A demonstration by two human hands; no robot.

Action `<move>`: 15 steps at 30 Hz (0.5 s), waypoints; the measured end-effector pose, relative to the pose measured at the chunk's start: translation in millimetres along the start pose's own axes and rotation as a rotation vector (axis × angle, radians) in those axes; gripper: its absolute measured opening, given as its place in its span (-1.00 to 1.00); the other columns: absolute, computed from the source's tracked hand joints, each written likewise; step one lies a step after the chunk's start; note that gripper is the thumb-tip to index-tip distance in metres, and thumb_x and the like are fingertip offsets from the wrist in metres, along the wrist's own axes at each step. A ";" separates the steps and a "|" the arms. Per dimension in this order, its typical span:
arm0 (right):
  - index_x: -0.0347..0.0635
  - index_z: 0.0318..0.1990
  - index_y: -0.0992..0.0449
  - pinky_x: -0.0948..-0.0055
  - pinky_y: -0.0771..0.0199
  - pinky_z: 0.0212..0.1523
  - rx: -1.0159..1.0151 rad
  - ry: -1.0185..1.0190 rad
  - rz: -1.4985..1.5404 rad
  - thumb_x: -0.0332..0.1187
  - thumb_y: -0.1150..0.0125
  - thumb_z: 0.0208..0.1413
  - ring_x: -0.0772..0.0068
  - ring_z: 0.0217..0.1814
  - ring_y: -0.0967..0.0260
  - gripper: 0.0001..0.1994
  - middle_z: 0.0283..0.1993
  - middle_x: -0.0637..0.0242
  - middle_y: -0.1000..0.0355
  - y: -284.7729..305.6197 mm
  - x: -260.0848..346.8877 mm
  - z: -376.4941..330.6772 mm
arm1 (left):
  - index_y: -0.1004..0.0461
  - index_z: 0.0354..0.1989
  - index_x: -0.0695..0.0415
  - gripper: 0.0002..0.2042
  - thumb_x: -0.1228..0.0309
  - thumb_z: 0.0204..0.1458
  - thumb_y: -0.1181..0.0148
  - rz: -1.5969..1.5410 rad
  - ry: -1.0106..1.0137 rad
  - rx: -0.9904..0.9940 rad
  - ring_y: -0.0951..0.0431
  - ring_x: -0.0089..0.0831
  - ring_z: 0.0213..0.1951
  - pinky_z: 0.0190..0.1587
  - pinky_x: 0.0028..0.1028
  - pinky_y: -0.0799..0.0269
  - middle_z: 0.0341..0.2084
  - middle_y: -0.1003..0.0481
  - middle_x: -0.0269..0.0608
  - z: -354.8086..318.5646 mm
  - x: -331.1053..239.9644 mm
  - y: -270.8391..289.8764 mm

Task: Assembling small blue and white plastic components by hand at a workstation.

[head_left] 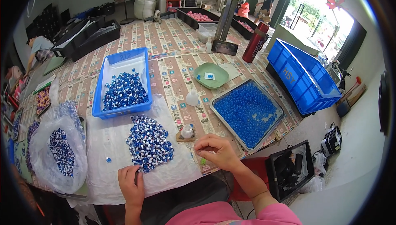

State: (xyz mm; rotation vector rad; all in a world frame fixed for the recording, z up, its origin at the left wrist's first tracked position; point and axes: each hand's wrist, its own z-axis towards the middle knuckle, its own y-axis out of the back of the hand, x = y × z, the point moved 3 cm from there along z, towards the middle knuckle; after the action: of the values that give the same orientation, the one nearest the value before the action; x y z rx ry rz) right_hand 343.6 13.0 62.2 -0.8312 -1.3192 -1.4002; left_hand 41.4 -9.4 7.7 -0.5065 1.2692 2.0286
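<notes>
A pile of small blue-and-white pieces (149,144) lies on a white sheet (105,140) in front of me. At its near edge is my left hand (131,186), thumb and fingers drawn together; whatever is between them is too small to make out. My right hand (220,153) is raised over the table's front edge in a pinch, and its fingertips hide what they hold, if anything. Just beyond it a small whitish pot (187,131) stands on a little brown board (180,137). To the right, a metal tray (213,106) holds many round blue beads (247,109).
Beyond the pile stands a blue bin (97,97) with more pieces. A plastic bag (41,159) of pieces lies left. Farther off are a white bottle (192,98), green dish (211,82), phone (224,48), red flask (255,42) and blue crate (305,76). People are in the background.
</notes>
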 end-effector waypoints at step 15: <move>-0.27 -0.05 -0.38 0.57 -0.46 0.03 -0.109 -0.183 0.322 -0.71 -0.29 -0.02 0.55 -0.03 -0.41 -0.63 -0.12 0.32 -0.41 -6.7 -43.6 10.0 | -0.52 -0.26 0.26 -0.81 0.67 -0.09 -0.21 -0.010 -0.014 -0.032 -0.49 -0.19 -0.24 -0.16 -0.36 -0.41 -0.31 -0.46 -0.08 1.8 17.5 -11.9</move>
State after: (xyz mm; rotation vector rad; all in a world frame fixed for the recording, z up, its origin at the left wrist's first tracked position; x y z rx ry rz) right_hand 347.3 31.0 20.8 -1.2116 -1.1879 -1.1695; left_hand 37.9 1.6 -10.1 -0.5111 1.2254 2.0429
